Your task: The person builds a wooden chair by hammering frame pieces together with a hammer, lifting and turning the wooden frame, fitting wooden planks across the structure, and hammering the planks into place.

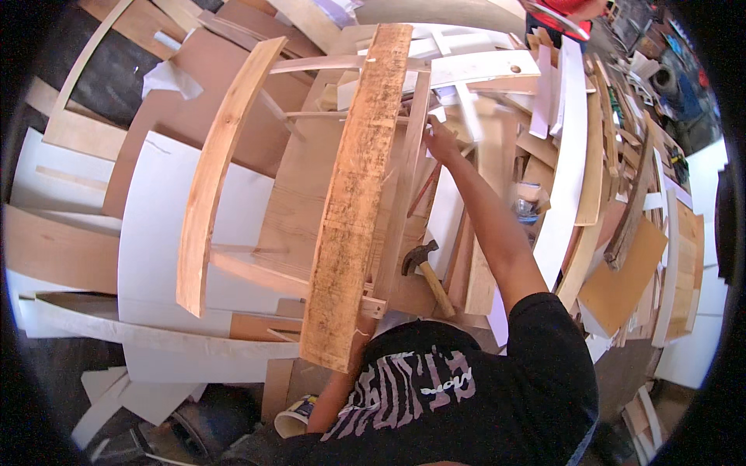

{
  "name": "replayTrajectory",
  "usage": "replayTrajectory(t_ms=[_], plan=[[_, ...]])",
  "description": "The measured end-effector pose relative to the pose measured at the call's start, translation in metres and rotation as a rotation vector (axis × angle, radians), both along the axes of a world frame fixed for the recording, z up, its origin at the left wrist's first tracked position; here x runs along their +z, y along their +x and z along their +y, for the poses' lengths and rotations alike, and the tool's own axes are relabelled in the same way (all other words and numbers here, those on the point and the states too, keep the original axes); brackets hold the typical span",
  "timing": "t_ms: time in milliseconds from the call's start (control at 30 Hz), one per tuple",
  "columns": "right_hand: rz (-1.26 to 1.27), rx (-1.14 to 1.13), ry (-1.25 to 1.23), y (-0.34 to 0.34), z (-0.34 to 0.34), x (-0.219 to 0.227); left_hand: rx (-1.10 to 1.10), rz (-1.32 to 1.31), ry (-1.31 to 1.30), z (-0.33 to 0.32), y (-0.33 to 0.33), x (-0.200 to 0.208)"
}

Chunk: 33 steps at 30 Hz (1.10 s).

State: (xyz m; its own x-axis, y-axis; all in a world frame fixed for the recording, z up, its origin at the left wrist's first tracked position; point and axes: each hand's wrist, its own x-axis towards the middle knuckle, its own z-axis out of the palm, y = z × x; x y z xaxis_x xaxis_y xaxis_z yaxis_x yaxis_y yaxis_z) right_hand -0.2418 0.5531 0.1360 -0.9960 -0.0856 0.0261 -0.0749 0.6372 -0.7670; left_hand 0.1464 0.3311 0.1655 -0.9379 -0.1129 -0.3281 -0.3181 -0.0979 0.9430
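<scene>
Now, R arm (501, 225): stretched fwd & a bit inward, elbow almost straight; R hand (441, 141) at frame's rail (404, 194), toward far end.
R fingers: bent, blurred; can't tell how far open or if gripping.
L arm (330, 408): low, angled up to rough plank (357, 202); L hand (364, 330) mostly hidden behind its near end, so fingers/grip can't tell.
Frame (256, 268): lies partly over white sheet's (163, 233) R edge; rough plank on R, smooth plank (233, 171) on L, crossbars btwn.
Long axis: runs away from person, far end leaning R.
Hammer (427, 276): just R of frame, head pointing away, handle end by worktop's (400, 299) near edge.
Writing: big pale lettering on black tee (474, 388); tub (294, 419) w/ print too small to read.
</scene>
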Motion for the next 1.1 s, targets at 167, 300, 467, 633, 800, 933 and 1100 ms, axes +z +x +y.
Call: replayTrajectory(t_ms=[167, 300, 467, 633, 800, 933, 1100], plan=[[0.282, 0.028, -0.119, -0.016, -0.02, -0.008, 0.028, 0.031, -0.092, -0.06, 0.046, -0.206], [0.16, 0.002, -0.128, -0.017, -0.005, -0.025, 0.145, 0.069, -0.368, -0.046, 0.045, -0.216], [0.082, -0.085, -0.043, 0.006, -0.029, -0.016, 0.236, 0.045, -0.409, -0.027, 0.024, -0.153], [0.278, -0.075, 0.212, -0.004, -0.015, -0.044, 0.258, -0.008, -0.389, -0.022, 0.016, -0.137], [0.489, -0.001, 0.219, 0.013, -0.03, -0.029, 0.316, -0.094, -0.331, -0.015, 0.02, -0.136], [0.411, -0.074, 0.196, 0.009, -0.015, -0.038, 0.201, -0.151, -0.363, 0.0, -0.003, -0.087], [0.559, -0.11, 0.14, 0.004, -0.008, -0.054, -0.099, -0.076, -0.649, 0.012, -0.025, -0.036]])
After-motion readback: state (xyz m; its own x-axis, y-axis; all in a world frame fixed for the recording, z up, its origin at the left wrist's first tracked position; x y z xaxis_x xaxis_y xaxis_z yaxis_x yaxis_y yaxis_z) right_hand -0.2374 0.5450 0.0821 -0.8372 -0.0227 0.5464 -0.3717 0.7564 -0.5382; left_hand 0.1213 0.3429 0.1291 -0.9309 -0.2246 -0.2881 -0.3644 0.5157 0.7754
